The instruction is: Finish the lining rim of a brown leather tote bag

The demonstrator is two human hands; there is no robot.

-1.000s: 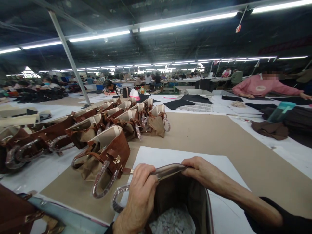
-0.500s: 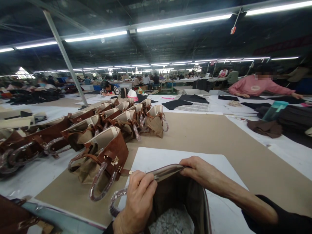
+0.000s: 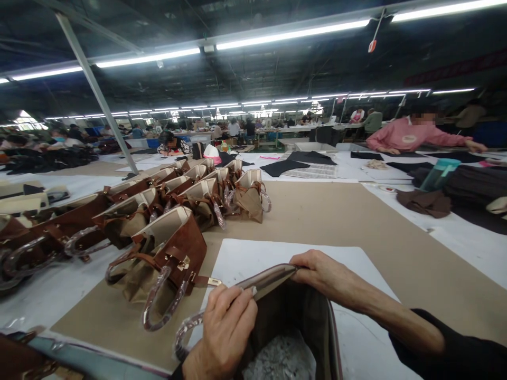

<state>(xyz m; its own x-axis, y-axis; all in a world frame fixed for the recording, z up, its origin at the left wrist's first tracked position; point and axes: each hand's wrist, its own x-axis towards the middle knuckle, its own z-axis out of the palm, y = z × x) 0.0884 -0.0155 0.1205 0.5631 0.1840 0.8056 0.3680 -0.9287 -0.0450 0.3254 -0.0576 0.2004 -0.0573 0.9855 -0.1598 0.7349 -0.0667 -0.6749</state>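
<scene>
Standing open at the bottom middle of the view, the dark-lined bag point(image 3: 307, 309) shows crumpled pale filling point(image 3: 281, 359) inside; its base I cannot see. The left hand point(image 3: 229, 327) grips the bag's rim, with the fingers folded over the edge and the back of the hand turned to the camera. The right hand point(image 3: 315, 268) pinches the same rim at its far side; its forearm comes slantwise from the lower right, out of a black sleeve point(image 3: 435, 338). A plastic-wrapped handle point(image 3: 182, 332) curves out beside the left wrist. Around the bag lies a white sheet point(image 3: 245, 253), and this one is placed upon a wide tan covering point(image 3: 317, 211) of the table. To the left of the sheet, brown bags point(image 3: 194, 243) stand in slanting rows, open at the top. On the right, a teal cup point(image 3: 438, 177) appears tilted, near brown cloth point(image 3: 425, 203) and dark fabric point(image 3: 473, 192). Farther, across the table, a person in pink point(image 3: 404, 137) stretches one arm sideways. Behind, the big hall has many workers, a grey post point(image 3: 95, 89), and long bright lamps point(image 3: 293, 35) under a dark ceiling.
</scene>
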